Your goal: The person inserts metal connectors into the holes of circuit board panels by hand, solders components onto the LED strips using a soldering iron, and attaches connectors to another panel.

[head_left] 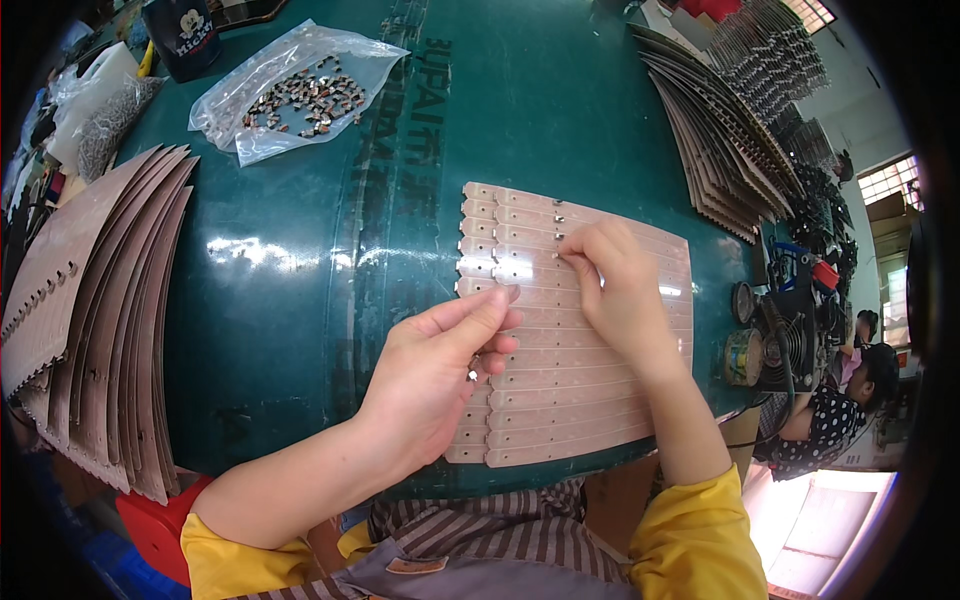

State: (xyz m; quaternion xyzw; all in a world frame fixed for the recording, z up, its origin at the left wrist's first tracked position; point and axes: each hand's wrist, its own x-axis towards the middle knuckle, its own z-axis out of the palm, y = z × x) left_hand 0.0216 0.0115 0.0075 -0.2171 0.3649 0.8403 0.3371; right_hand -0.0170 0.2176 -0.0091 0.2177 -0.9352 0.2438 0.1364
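A tan panel (570, 405), divided into long parallel strips with small holes, lies flat on the green table. Several small metal clips (559, 219) stand in a row near its far edge. Over that row, my right hand (618, 275) has thumb and forefinger pinched at the panel; whatever is between the fingertips is too small to name. My left hand (435, 375) hovers above the panel's left part, fingers curled and thumb pressed to the forefinger. A small shiny metal piece (472, 376) shows among its curled fingers.
On the green table (270, 350), a clear plastic bag (225, 115) of small metal pieces lies at the far left, beside a dark mug (185, 38). Stacks of tan panels stand left (120, 330) and far right (715, 140). A person (835, 420) sits at the right.
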